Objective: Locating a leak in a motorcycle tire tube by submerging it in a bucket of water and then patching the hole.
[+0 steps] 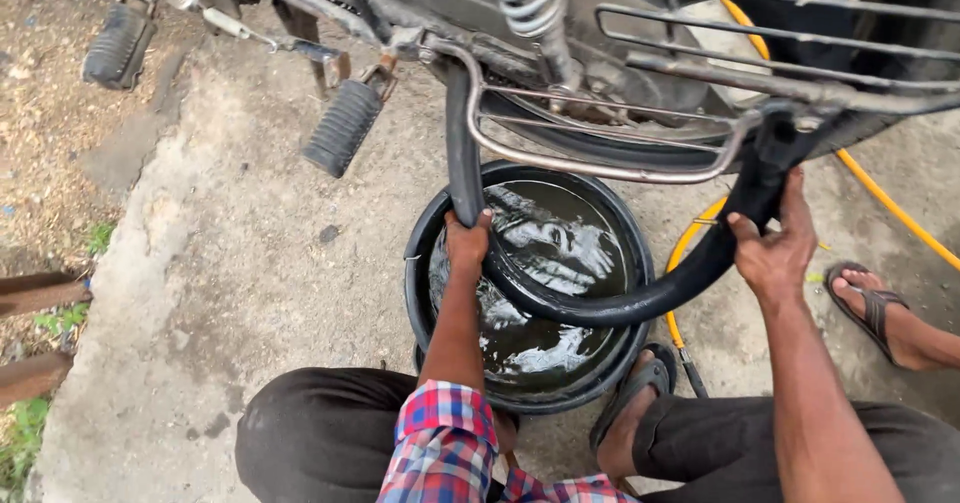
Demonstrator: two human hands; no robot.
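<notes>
Motorcycle [560, 53] cut off above.

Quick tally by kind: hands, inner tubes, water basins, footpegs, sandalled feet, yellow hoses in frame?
Hands: 2, left hand and right hand
Black inner tube: 1
Water basin: 1
Footpegs: 2
Sandalled feet: 2
Yellow hose: 1
Total: 9

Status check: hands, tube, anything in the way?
Left hand and right hand both grip the tube. Tube loops down over the water basin. Motorcycle guard rail close above.

Inner tube [600, 308] dips into basin [420, 293] (below motorcycle [600, 83]), footpeg [343, 128] left.
</notes>
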